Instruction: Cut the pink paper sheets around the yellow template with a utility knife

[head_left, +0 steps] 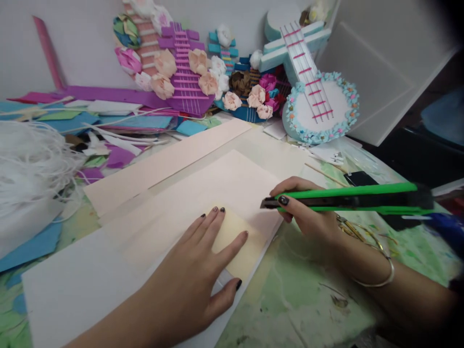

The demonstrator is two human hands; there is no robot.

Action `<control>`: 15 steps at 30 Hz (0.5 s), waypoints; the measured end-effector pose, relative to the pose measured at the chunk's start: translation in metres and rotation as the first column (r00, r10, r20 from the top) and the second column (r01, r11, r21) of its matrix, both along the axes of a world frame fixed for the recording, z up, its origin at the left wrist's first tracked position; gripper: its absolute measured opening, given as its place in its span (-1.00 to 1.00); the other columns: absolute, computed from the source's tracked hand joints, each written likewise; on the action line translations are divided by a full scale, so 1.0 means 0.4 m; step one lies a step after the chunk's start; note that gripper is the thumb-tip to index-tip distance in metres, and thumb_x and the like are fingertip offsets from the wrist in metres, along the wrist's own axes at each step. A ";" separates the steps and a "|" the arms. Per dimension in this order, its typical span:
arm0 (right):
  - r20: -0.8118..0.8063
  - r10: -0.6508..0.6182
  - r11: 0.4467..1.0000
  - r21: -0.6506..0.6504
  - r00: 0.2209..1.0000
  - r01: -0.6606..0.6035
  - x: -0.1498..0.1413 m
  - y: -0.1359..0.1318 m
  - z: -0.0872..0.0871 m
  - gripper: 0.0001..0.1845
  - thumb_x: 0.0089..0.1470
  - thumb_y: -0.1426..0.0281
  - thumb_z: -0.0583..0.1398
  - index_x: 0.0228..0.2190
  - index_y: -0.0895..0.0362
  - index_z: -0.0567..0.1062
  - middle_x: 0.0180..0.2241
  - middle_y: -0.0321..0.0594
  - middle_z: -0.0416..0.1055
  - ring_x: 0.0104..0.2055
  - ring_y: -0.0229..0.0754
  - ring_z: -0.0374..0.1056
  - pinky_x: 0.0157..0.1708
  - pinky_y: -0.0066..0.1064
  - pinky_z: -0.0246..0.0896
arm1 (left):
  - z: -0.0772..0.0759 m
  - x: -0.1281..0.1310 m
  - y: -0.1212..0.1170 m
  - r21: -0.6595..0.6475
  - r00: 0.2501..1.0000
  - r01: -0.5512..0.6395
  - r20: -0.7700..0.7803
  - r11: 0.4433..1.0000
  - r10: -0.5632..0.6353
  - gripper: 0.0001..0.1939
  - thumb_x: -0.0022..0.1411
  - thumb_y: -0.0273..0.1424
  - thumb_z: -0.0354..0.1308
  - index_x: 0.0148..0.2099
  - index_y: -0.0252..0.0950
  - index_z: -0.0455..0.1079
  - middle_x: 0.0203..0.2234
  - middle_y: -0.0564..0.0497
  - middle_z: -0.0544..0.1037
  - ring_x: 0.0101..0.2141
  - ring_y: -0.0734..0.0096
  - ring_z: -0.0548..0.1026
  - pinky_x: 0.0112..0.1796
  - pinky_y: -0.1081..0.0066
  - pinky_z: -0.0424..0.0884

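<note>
My left hand (203, 256) lies flat with its fingers spread over a small pale yellow card (241, 241). Beneath the card is a light pink sheet (232, 179), and a white sheet (76, 285) reaches toward me at the lower left. In my right hand (308, 217) is a green and black utility knife (348, 198), held nearly level. Its tip points left, just above the right part of the pink sheet; I cannot tell whether it touches.
A long pink strip (174, 159) lies behind the sheets. White string (36, 169) is heaped at left. Decorated paper instruments, one a round light-blue guitar (319, 106), lean at the back. Scissors (351, 229) and a black flat object (362, 179) lie at right.
</note>
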State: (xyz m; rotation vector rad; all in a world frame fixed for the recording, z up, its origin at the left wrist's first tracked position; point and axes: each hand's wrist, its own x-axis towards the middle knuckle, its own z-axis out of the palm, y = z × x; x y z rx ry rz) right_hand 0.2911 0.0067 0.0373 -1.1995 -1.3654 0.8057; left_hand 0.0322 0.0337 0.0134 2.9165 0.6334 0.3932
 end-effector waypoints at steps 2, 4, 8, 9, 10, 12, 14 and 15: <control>-0.070 -0.018 0.999 -0.042 0.997 0.015 -0.001 0.014 -0.001 -0.82 0.13 0.29 0.27 -0.25 0.12 0.53 -0.57 -0.35 0.36 -0.57 -0.33 0.24 -0.59 -0.50 0.12 | 0.000 0.001 -0.003 -0.032 1.000 -0.001 0.005 1.000 0.001 -0.31 0.21 -0.31 0.15 0.36 -0.16 0.10 0.33 -0.37 0.04 0.29 -0.31 0.05 0.11 -0.21 0.24; -0.084 -0.001 0.996 -0.088 0.996 -0.007 -0.004 0.029 0.008 -0.77 0.11 0.30 0.29 -0.19 0.12 0.53 -0.55 -0.35 0.37 -0.52 -0.31 0.28 -0.55 -0.49 0.17 | 0.001 0.002 -0.005 -0.062 1.000 -0.002 0.007 0.998 0.003 -0.31 0.19 -0.32 0.17 0.35 -0.18 0.11 0.32 -0.40 0.05 0.29 -0.32 0.04 0.10 -0.21 0.24; -0.192 0.119 0.965 -0.209 0.974 -0.159 -0.038 0.067 0.048 -0.55 -0.06 0.39 0.40 -0.10 0.06 0.46 -0.33 -0.27 0.53 -0.59 -0.38 0.30 -0.63 -0.53 0.15 | 0.002 0.001 -0.006 -0.099 1.000 -0.008 0.019 0.995 0.010 -0.29 0.16 -0.33 0.20 0.34 -0.22 0.14 0.29 -0.49 0.09 0.28 -0.36 0.04 0.10 -0.24 0.23; -0.241 0.142 0.952 -0.234 0.960 -0.200 -0.053 0.080 0.057 -0.61 -0.09 0.40 0.42 -0.19 0.07 0.46 -0.36 -0.27 0.54 -0.60 -0.38 0.31 -0.64 -0.54 0.15 | 0.003 0.001 -0.006 -0.105 1.000 -0.013 0.024 0.994 0.016 -0.29 0.16 -0.33 0.21 0.34 -0.21 0.14 0.29 -0.50 0.08 0.28 -0.37 0.02 0.10 -0.25 0.22; -0.279 0.181 0.936 -0.245 0.943 -0.252 -0.070 0.094 0.064 -0.69 -0.12 0.41 0.43 -0.32 0.11 0.47 -0.40 -0.27 0.54 -0.61 -0.38 0.33 -0.64 -0.55 0.16 | 0.003 0.002 -0.006 -0.112 0.999 -0.017 0.027 0.994 0.020 -0.28 0.15 -0.32 0.21 0.34 -0.21 0.15 0.29 -0.50 0.08 0.28 -0.37 0.01 0.10 -0.25 0.21; -0.324 0.300 0.878 -0.274 0.897 -0.393 -0.105 0.126 0.070 -0.72 -0.15 0.41 0.45 -0.40 0.16 0.49 -0.41 -0.22 0.55 -0.57 -0.36 0.37 -0.60 -0.56 0.21 | 0.006 0.004 -0.007 -0.126 1.000 -0.020 0.017 0.992 0.022 -0.28 0.15 -0.31 0.22 0.34 -0.22 0.16 0.28 -0.49 0.11 0.29 -0.37 0.00 0.11 -0.27 0.18; -0.360 0.388 0.828 -0.269 0.848 -0.493 -0.139 0.158 0.068 -0.71 -0.16 0.41 0.45 -0.36 0.19 0.52 -0.33 -0.17 0.56 -0.46 -0.32 0.42 -0.50 -0.53 0.29 | 0.009 0.007 -0.007 -0.138 1.000 -0.019 -0.003 0.990 0.018 -0.27 0.14 -0.30 0.22 0.34 -0.25 0.16 0.27 -0.50 0.14 0.28 -0.39 -0.01 0.12 -0.29 0.14; -0.383 0.422 0.798 -0.272 0.821 -0.538 -0.155 0.173 0.064 -0.71 -0.13 0.40 0.44 -0.34 0.20 0.53 -0.32 -0.16 0.56 -0.41 -0.29 0.45 -0.45 -0.50 0.33 | 0.009 0.008 -0.007 -0.140 1.000 -0.018 -0.007 0.990 0.018 -0.26 0.13 -0.29 0.23 0.34 -0.26 0.16 0.27 -0.52 0.13 0.28 -0.40 -0.02 0.12 -0.30 0.13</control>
